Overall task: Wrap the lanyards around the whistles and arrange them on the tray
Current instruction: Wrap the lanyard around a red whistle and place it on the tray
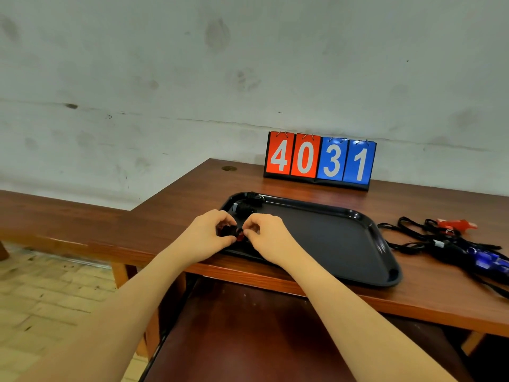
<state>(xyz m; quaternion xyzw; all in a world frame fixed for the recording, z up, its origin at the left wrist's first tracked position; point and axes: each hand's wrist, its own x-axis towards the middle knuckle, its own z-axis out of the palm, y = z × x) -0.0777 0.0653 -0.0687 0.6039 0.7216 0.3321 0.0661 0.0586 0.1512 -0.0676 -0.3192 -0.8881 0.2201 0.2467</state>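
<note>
Mostly hidden: red whistle (239,238) pinched between left hand (209,232) and right hand (265,235), near tray's (358,216) left edge; axis unreadable.

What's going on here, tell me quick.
A person is wrapping a lanyard around a red whistle, holding it in both the left hand and the right hand over the near left corner of the black tray. Two wrapped bundles already sit at the tray's far left corner. A tangle of unwrapped whistles and lanyards waits on the table to the right.
</note>
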